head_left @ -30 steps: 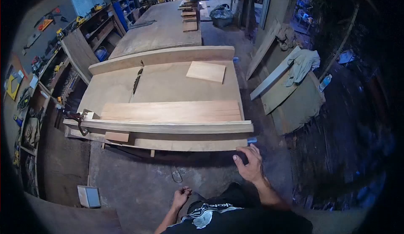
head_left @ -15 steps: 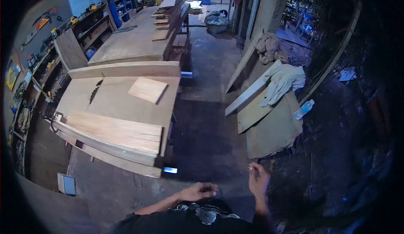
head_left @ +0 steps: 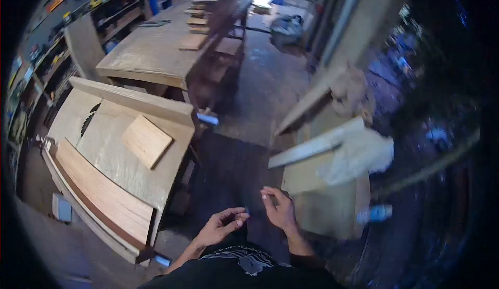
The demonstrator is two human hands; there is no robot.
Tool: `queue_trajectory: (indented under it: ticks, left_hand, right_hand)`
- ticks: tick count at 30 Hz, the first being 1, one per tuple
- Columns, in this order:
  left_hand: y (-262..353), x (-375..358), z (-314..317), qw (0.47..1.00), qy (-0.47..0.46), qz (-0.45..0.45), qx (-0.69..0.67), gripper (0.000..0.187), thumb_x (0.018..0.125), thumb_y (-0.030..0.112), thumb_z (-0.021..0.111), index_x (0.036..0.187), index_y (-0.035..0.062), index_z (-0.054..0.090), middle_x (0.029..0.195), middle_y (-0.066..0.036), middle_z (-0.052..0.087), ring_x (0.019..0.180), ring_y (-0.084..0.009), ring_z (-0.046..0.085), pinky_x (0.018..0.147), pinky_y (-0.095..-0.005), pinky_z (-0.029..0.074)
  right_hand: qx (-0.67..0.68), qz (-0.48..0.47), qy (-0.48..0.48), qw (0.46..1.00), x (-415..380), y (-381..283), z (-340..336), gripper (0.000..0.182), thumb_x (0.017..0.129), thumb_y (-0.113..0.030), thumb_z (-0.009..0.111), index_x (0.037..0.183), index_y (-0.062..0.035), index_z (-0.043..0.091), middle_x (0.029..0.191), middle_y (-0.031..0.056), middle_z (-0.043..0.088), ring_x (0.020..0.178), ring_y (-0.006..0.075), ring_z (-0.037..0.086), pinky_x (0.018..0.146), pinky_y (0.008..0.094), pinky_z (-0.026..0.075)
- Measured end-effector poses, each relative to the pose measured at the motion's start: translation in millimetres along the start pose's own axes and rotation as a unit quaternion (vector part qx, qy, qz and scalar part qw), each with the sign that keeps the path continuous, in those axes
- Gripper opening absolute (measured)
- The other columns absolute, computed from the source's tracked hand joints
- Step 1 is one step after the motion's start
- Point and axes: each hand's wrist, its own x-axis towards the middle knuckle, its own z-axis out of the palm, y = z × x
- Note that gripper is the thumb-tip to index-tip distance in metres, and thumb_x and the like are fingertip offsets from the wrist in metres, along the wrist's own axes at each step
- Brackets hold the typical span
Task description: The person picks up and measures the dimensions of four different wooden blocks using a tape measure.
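My left hand [head_left: 222,227] is in front of my dark shirt, its fingers loosely curled and the thumb a little apart from them. No object shows in it. To its right, my right hand [head_left: 280,211] is raised with bent fingers, thumb and forefinger slightly apart. Nothing can be made out between them. Neither hand touches the saw table [head_left: 112,138] on the left. A short board [head_left: 147,140] lies flat on that table, and a longer plank [head_left: 104,193] rests along its near side. A toothed saw blade [head_left: 88,121] sticks up through a slot.
Behind the saw table stands a large workbench [head_left: 150,55] with stacked boards [head_left: 213,0]. Along the right, a pale cloth [head_left: 364,156] hangs over a leaning plank [head_left: 312,146] and sheets, near a plastic bottle [head_left: 374,213]. A walkway [head_left: 249,96] runs between.
The view has turned and tilted, so the saw table appears further left and lower. My hands have come closer together in front of my body, the right one moving inward.
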Motion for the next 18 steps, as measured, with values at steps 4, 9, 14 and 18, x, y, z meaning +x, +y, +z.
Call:
queue_trajectory:
  ticks: [4, 9, 14, 18]
  left_hand:
    - [75, 93, -10, 0.998, 0.033, 0.041, 0.019, 0.048, 0.1, 0.013, 0.062, 0.143, -0.0027, 0.047, 0.132, -0.012, 0.063, 0.123, -0.0157, 0.056, 0.106, -0.031, 0.044]
    - [157, 182, -15, 0.993, 0.02, 0.097, 0.064, 0.049, 0.101, 0.016, 0.062, 0.144, -0.0006, 0.046, 0.133, -0.01, 0.062, 0.122, -0.0132, 0.055, 0.103, -0.0294, 0.046]
    - [181, 289, -35, 0.996, 0.023, 0.077, 0.029, 0.051, 0.1, 0.016, 0.063, 0.145, -0.0005, 0.046, 0.132, -0.009, 0.063, 0.123, -0.014, 0.054, 0.104, -0.0301, 0.046]
    - [212, 391, -60, 0.992, 0.079, 0.09, 0.032, 0.05, 0.099, 0.014, 0.064, 0.144, -0.0012, 0.047, 0.13, -0.009, 0.064, 0.122, -0.0147, 0.055, 0.105, -0.0314, 0.044]
  right_hand:
    - [-0.005, 0.028, -0.021, 0.999, 121, 55, -25, 0.022, 0.093, -0.011, 0.066, 0.112, -0.0006, 0.068, 0.101, 0.0126, 0.075, 0.095, 0.0228, 0.071, 0.089, 0.0354, 0.054]
    - [0.007, 0.037, 0.024, 0.999, 258, 88, -63, 0.023, 0.094, -0.011, 0.067, 0.111, 0.0052, 0.066, 0.1, 0.0132, 0.073, 0.092, 0.0193, 0.069, 0.088, 0.0338, 0.053]
    - [0.055, 0.105, 0.088, 0.989, 367, 167, -71, 0.03, 0.093, -0.015, 0.07, 0.116, 0.0026, 0.066, 0.103, 0.0149, 0.072, 0.096, 0.0214, 0.067, 0.088, 0.0355, 0.052]
    - [-0.012, 0.119, 0.046, 0.992, 458, 293, -70, 0.03, 0.091, -0.015, 0.071, 0.117, 0.0006, 0.066, 0.107, 0.0143, 0.071, 0.099, 0.0246, 0.068, 0.09, 0.0375, 0.052]
